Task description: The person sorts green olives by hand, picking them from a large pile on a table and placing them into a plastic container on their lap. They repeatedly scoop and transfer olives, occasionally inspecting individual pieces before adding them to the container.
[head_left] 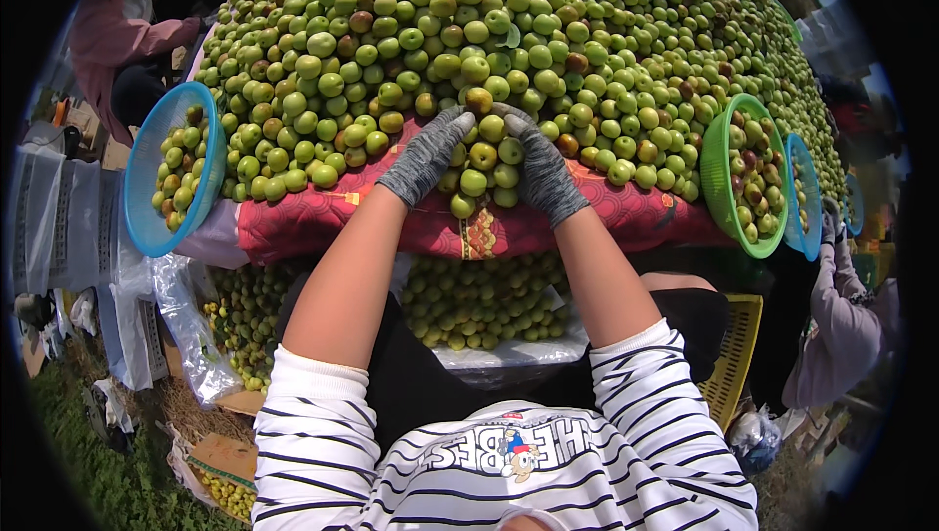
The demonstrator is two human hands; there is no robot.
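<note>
Left hand (430, 154) and right hand (541, 164), cupped, flank a green fruit cluster (483, 155), its long axis fore-and-aft between them; whether they grip, I cannot tell.

At six o'clock I can see bold white block letters (567, 440) across the striped shirt (626, 494), smaller red print (514, 416) above.

Head-worn fisheye cam, L one of pair, faces down & fwd: striped shirt (445, 492) v. close at btm; left hand (427, 156) & right hand (544, 169) near, just abv ctr; fruit heap (509, 32) running farther off twd top.
</note>
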